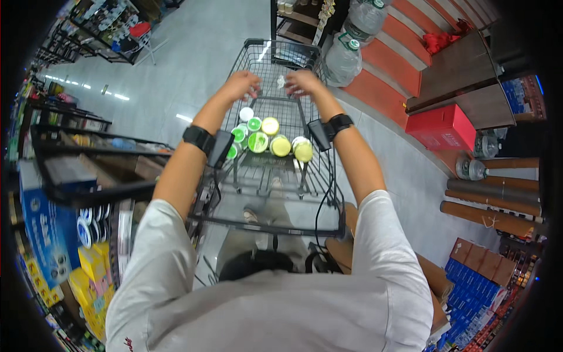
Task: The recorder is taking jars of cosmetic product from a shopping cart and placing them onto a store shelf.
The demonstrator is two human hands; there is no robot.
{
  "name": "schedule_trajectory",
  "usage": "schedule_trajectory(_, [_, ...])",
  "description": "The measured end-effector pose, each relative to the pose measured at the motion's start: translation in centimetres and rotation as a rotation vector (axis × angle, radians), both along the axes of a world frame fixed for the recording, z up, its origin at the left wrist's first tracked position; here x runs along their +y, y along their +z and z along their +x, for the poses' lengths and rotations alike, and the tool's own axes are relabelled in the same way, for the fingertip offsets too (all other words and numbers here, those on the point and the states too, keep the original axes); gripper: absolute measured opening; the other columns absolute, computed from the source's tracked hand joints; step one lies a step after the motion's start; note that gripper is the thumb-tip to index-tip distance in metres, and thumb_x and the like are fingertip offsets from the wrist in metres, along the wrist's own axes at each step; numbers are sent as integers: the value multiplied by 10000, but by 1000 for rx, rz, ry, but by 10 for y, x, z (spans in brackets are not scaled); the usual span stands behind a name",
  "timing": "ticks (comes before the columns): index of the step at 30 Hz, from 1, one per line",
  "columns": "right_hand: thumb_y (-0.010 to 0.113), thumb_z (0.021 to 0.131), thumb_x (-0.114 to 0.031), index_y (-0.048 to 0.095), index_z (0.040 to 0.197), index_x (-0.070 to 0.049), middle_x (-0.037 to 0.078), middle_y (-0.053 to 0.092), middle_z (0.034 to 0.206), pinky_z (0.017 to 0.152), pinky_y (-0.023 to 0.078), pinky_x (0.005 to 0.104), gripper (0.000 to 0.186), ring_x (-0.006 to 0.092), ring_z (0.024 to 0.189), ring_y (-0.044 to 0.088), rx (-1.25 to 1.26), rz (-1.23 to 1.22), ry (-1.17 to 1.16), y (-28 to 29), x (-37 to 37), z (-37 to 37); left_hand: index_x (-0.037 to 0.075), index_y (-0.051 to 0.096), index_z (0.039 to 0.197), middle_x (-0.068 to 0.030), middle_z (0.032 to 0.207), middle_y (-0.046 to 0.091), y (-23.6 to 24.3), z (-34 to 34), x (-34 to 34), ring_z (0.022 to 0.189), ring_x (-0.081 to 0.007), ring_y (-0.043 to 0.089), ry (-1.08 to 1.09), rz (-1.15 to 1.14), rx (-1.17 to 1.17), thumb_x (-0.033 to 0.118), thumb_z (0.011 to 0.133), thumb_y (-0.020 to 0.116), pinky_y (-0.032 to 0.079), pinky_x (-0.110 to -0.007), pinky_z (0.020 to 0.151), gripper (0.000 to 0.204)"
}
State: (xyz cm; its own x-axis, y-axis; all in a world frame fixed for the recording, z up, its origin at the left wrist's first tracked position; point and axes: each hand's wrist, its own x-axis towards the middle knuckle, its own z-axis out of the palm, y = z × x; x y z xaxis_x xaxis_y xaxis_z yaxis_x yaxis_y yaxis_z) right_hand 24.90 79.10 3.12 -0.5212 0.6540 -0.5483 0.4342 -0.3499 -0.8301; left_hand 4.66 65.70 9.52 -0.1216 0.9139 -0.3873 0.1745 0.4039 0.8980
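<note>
Shirt: pale grey point(275, 311), nearest to us; our forearms reach away from its short sleeves, each wrist wearing a black band with a dark box.
Left hand: point(243, 85) above the far part of the basket, slightly blurred; fingers loosely bent and parted, and we see nothing in their grasp.
Right hand: point(301, 83) near the left one, about level with it; fingers half curled toward the left, blurred.
White scrap: point(281, 81) small, at the right hand's fingertips; we cannot tell whether it is held or lies beyond them.
Cart: black wire shopping cart point(255, 42) straight ahead, its near bar crossing above our legs.
Tubs: round-lidded cluster point(258, 142) inside the cart, nearer to us than both hands; green lids to the left, yellow to the right, a white one at the far end.
Cable: black point(318, 217), along the cart's right side.
Left side: dark rack point(44, 141), blue carton point(50, 223), yellow packs point(92, 264); far off, a red-seated stool point(139, 30).
Right side: orange-and-grey steps point(396, 56), big clear bottles point(343, 61) with green caps, red box point(441, 128), brown rolls point(492, 214); nearer, stacked blue boxes point(472, 299).
</note>
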Motion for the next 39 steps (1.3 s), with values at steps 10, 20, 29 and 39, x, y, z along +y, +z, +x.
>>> schedule_trajectory(10, [712, 735, -397, 715, 971, 84, 303, 694, 1023, 859, 529, 440, 535, 429, 986, 666, -248, 253, 102, -270, 31, -84, -20, 611, 968, -122, 847, 656, -256, -33, 47, 753, -238, 637, 88, -163, 90, 300, 715, 815, 507, -362, 663, 455])
schedule_trajectory(20, [662, 858, -444, 644, 1209, 18, 211, 663, 1165, 802, 550, 466, 581, 361, 1020, 642, -228, -312, 93, -348, 3, -158, -112, 321, 1397, -334, 1461, 349, -389, -72, 30, 1280, -482, 487, -66, -584, 557, 284, 701, 740, 440, -473, 1065, 904])
schedule_trajectory(29, [608, 909, -370, 718, 999, -48, 101, 698, 914, 641, 501, 407, 352, 257, 821, 648, -133, -398, 94, -323, -5, -180, -114, 506, 1285, -318, 1328, 538, -406, -92, 26, 1187, -444, 583, 167, -536, 126, 218, 603, 798, 498, -438, 987, 813])
schedule_trajectory(39, [583, 956, -372, 578, 1245, -100, 111, 628, 1190, 805, 586, 572, 397, 287, 1094, 626, 130, -548, -116, -209, 7, -86, 32, 629, 1257, -141, 1266, 637, -185, -40, 70, 1030, -268, 637, -442, -108, 168, -57, 707, 714, 524, -367, 897, 564])
